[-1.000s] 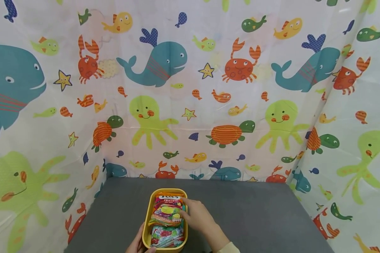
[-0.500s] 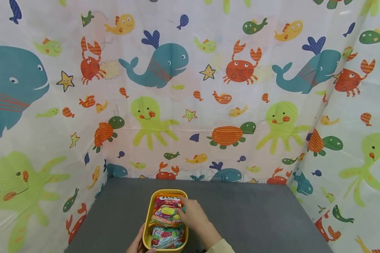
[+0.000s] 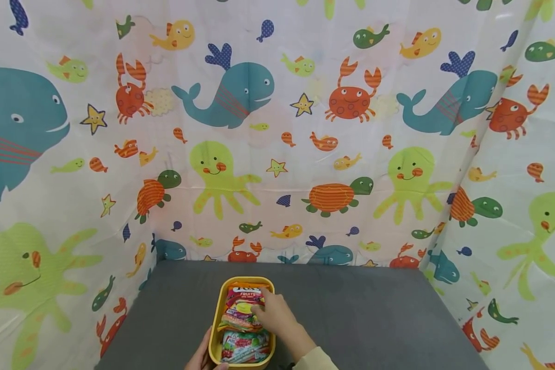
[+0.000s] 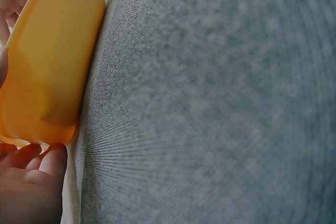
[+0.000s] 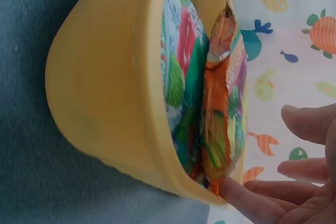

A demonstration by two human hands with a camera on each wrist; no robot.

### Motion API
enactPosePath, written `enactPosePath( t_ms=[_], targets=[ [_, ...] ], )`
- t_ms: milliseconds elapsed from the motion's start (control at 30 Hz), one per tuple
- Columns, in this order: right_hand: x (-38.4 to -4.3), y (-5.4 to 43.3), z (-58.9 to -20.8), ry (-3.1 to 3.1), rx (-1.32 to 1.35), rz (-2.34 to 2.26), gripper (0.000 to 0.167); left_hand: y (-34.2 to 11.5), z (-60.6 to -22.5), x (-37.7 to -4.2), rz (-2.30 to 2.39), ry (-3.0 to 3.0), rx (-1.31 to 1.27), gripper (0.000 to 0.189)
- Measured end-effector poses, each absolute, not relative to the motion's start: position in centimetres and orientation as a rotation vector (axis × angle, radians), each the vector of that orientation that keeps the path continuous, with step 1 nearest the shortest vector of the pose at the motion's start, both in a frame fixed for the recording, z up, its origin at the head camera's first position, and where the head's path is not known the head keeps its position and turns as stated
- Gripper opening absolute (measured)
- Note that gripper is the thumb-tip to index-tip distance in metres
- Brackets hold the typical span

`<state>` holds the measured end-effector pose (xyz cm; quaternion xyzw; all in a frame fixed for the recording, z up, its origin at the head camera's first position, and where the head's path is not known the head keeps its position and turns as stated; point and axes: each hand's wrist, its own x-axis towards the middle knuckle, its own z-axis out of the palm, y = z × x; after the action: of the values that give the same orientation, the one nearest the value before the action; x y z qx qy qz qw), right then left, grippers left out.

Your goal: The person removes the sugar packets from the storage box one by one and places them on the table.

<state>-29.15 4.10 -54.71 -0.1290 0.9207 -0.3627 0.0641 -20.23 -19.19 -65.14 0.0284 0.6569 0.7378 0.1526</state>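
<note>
A yellow plastic container (image 3: 216, 321) with rounded corners holds several candy bags. At its far end lies a red and purple bag (image 3: 245, 295) printed "FRUITS". An orange-edged bag with a yellow fruit picture (image 3: 238, 324) overlaps it, and a green and white bag (image 3: 244, 348) fills the near end. My left hand (image 3: 200, 358) grips the container's near left corner, thumb at the rim. My right hand (image 3: 276, 314) reaches over the right rim. In the right wrist view, one fingertip touches the end of the orange-edged bag, while thumb and other fingers stay extended and apart.
The container stands on a dark grey tabletop (image 3: 351, 318). A white curtain (image 3: 277, 205) printed with sea animals surrounds the table at the back and both sides.
My right hand has shifted slightly left over the bags, its thumb further across the orange-edged one. My left hand and the container stay in place.
</note>
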Motion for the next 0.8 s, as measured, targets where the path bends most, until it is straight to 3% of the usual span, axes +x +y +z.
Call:
enactPosePath(
  t_ms=[467, 800],
  targets=[
    [-29.2, 1.8, -55.7, 2.749, -0.277, -1.222, 0.067, -19.0, -65.1, -20.0, 2.095, 1.957, 0.121, 0.107],
    [-28.8, 0.5, -55.9, 2.833, -0.033, -1.397, 0.079, -19.2, -65.2, -20.1, 2.083, 1.994, 0.127, 0.107]
  ],
)
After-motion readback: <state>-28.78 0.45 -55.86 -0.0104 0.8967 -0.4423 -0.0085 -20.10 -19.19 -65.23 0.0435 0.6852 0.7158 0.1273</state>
